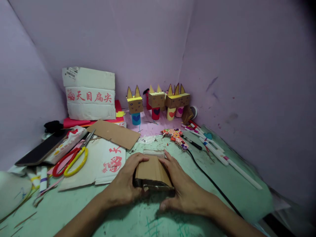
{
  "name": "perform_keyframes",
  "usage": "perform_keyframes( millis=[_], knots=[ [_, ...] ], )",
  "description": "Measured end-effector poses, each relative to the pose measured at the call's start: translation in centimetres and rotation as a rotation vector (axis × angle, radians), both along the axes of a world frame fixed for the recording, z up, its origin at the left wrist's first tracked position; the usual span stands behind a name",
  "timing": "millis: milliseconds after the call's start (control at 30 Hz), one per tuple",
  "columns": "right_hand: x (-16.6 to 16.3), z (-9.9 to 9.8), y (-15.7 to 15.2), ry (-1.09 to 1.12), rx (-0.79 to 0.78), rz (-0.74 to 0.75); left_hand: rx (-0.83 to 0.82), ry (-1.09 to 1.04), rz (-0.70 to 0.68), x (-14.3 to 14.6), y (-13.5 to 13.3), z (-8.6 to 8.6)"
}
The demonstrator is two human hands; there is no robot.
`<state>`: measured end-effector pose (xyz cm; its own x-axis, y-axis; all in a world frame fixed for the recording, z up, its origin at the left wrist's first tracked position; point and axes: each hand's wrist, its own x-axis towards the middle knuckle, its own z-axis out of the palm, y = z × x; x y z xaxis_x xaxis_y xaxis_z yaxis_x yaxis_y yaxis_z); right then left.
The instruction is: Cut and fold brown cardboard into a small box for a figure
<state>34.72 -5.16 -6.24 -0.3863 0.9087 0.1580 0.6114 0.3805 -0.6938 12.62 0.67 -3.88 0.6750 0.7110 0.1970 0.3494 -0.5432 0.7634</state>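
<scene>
A small folded cardboard box point(153, 170) is between my two hands near the middle of the table. My left hand point(128, 179) grips its left side, fingers over the top edge and thumb below. Along its right side lie the fingers of my right hand point(184, 184), the thumb held apart below. A dark gap shows along the box's near edge, and a pale flap point(154, 152) sticks out at the far end. Beyond my right hand rests a flower-patterned glue gun point(175, 137), its black cord point(209, 179) running toward the lower right.
Red and yellow scissors point(76, 156) lie on cut cardboard point(113, 134) at left. Cardboard-headed figures on coloured tubes point(135, 108) stand along the back wall. A white printed carton piece point(90, 93) leans behind the scissors. Several rolled paper sticks point(214, 149) lie at right.
</scene>
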Motion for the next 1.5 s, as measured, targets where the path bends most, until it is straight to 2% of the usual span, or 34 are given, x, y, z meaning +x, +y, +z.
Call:
perform_keyframes(
  millis=[200, 333, 433, 600, 733, 833, 967, 1067, 1167, 1267, 1500],
  knots=[
    [-2.1, 0.3, -0.3, 0.417, -0.162, -0.152, 0.022, 0.023, 0.025, 0.0, -0.3, -0.3],
    [-4.3, 0.4, 0.0, 0.615, -0.154, -0.285, -0.012, 0.081, 0.043, -0.1, -0.6, -0.6],
    [-4.9, 0.3, 0.4, 0.692, -0.188, -0.306, -0.015, 0.106, 0.028, -0.1, -0.6, -1.2],
    [-4.5, 0.1, 0.7, 0.611, -0.262, -0.258, 0.048, 0.117, 0.029, -0.3, -0.6, -2.2],
    [-4.3, 0.0, 0.8, 0.487, -0.282, -0.238, -0.03, 0.083, 0.026, -0.2, -0.8, -1.9],
    [-3.9, -0.3, 1.0, 0.386, -0.213, -0.2, -0.075, 0.052, 0.017, -0.1, -0.8, -1.6],
    [-3.5, -0.8, 1.3, 0.255, -0.051, -0.173, -0.032, 0.026, 0.027, 0.1, -0.6, -1.8],
    [-3.6, -0.8, 1.1, 0.301, -0.04, -0.228, -0.044, 0.026, 0.029, 0.1, -0.6, -1.9],
    [-4.2, -0.5, 0.8, 0.486, -0.125, -0.263, -0.089, 0.047, 0.032, 0.2, -0.7, -1.8],
    [-4.8, -0.3, 0.8, 0.594, -0.121, -0.288, -0.075, 0.042, 0.037, 0.2, -0.8, -1.8],
    [-4.9, -0.6, 1.5, 0.486, -0.073, -0.276, -0.037, 0.028, 0.057, 0.3, -0.7, -2.4]
  ],
)
